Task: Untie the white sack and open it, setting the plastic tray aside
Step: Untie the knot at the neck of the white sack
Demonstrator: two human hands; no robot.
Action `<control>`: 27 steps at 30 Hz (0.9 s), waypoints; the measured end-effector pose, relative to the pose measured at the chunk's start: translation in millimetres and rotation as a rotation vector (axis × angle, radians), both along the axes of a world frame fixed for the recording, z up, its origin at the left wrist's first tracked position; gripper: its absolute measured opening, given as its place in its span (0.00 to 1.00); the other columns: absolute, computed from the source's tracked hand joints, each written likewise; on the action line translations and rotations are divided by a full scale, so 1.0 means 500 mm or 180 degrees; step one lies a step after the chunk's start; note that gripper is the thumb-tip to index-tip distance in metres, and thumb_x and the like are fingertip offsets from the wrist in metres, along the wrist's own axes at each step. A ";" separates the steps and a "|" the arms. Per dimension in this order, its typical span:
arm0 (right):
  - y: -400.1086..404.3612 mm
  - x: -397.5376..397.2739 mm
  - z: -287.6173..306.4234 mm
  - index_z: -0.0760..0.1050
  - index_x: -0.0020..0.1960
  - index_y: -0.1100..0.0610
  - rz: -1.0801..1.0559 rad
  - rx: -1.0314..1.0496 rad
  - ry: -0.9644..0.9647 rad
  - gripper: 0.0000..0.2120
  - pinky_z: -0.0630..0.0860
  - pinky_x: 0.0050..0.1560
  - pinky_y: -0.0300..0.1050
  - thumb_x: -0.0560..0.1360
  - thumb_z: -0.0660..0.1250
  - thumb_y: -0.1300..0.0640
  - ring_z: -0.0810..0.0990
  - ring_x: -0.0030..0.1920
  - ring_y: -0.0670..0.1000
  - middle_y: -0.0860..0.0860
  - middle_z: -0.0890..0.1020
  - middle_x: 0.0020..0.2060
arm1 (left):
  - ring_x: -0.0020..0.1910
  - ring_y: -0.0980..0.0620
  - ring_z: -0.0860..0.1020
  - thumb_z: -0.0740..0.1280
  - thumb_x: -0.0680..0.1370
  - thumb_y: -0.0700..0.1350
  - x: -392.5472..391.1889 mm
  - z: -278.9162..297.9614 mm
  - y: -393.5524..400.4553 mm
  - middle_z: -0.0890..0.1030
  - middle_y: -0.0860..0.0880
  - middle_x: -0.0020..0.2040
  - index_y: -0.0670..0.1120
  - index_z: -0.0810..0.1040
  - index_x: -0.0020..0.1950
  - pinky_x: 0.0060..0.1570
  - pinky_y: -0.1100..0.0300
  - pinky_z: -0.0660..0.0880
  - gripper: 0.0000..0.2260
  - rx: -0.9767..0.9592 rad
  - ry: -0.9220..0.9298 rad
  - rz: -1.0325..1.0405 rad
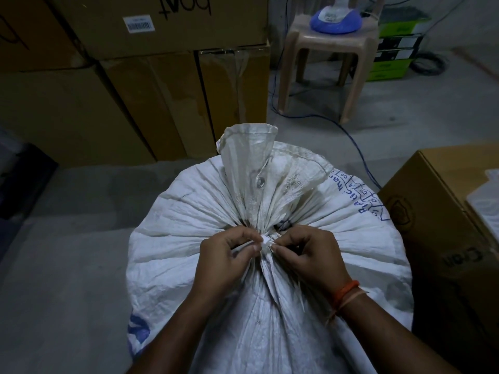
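Observation:
A large white woven sack [189, 211] with blue print stands on the floor in front of me, its mouth gathered and bound. The loose neck of the sack [251, 157] sticks up beyond the binding. A white tie knot [266, 242] sits at the gathered point. My left hand [229, 255] pinches the knot from the left with thumb and fingertips. My right hand [305, 255], with an orange thread band on its wrist, pinches the same knot from the right. No plastic tray is in view.
Stacked brown cardboard boxes [129, 90] stand behind the sack to the left. A beige plastic stool [324, 58] holds a blue and white device [336, 20] at the back, with a blue cable [356, 152] on the grey floor. Another cardboard box [432, 225] is close on the right.

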State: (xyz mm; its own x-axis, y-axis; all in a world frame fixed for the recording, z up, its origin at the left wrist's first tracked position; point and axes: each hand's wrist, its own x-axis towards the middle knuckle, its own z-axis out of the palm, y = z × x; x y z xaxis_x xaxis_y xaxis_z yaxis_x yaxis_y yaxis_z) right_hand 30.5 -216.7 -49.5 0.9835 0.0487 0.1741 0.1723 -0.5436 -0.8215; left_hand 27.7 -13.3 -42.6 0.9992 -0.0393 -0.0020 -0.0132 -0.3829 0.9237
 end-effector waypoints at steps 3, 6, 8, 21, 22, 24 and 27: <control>0.002 -0.001 0.000 0.86 0.37 0.49 -0.0006 0.0008 0.0013 0.06 0.76 0.36 0.38 0.68 0.77 0.47 0.82 0.34 0.40 0.42 0.84 0.32 | 0.47 0.56 0.88 0.76 0.73 0.42 -0.001 -0.001 -0.002 0.89 0.57 0.44 0.57 0.87 0.46 0.53 0.47 0.85 0.09 0.0041 -0.0004 -0.0008; 0.004 -0.001 0.001 0.87 0.38 0.49 0.0017 -0.0077 0.0002 0.06 0.76 0.36 0.39 0.68 0.77 0.46 0.82 0.35 0.40 0.42 0.85 0.32 | 0.47 0.60 0.87 0.78 0.73 0.39 -0.002 0.002 -0.003 0.88 0.60 0.44 0.55 0.88 0.45 0.54 0.52 0.84 0.10 0.0166 -0.0046 -0.0042; 0.006 -0.001 0.004 0.87 0.39 0.49 0.0052 -0.0105 0.0018 0.07 0.79 0.37 0.43 0.69 0.76 0.46 0.83 0.35 0.40 0.42 0.85 0.33 | 0.48 0.60 0.87 0.78 0.74 0.38 -0.003 0.002 -0.002 0.88 0.60 0.44 0.54 0.88 0.45 0.54 0.52 0.84 0.10 0.0161 -0.0016 -0.0012; -0.019 -0.001 0.012 0.85 0.38 0.52 0.0182 0.0100 0.0126 0.03 0.81 0.39 0.48 0.68 0.76 0.53 0.84 0.36 0.43 0.45 0.85 0.33 | 0.46 0.59 0.88 0.78 0.75 0.36 0.002 0.009 -0.002 0.89 0.56 0.44 0.50 0.88 0.45 0.52 0.60 0.82 0.08 0.0015 0.0110 -0.0060; -0.019 0.000 0.009 0.85 0.38 0.52 0.0167 0.0130 0.0141 0.03 0.81 0.40 0.48 0.68 0.77 0.53 0.84 0.37 0.43 0.44 0.85 0.33 | 0.46 0.59 0.88 0.78 0.75 0.36 0.001 0.010 -0.002 0.89 0.56 0.43 0.49 0.88 0.45 0.52 0.61 0.82 0.08 0.0000 0.0139 -0.0051; -0.018 0.001 0.006 0.85 0.38 0.52 0.0155 0.0139 0.0138 0.03 0.81 0.40 0.45 0.68 0.77 0.53 0.84 0.37 0.42 0.43 0.85 0.33 | 0.46 0.60 0.88 0.78 0.75 0.36 0.001 0.010 -0.001 0.89 0.56 0.43 0.49 0.88 0.45 0.51 0.63 0.81 0.08 -0.0015 0.0168 -0.0064; -0.017 0.001 0.003 0.85 0.38 0.52 0.0141 0.0121 0.0138 0.03 0.81 0.39 0.45 0.68 0.78 0.54 0.84 0.37 0.42 0.44 0.85 0.33 | 0.47 0.59 0.88 0.78 0.75 0.36 -0.001 0.011 0.001 0.89 0.56 0.43 0.49 0.89 0.45 0.52 0.62 0.82 0.08 -0.0004 0.0147 -0.0089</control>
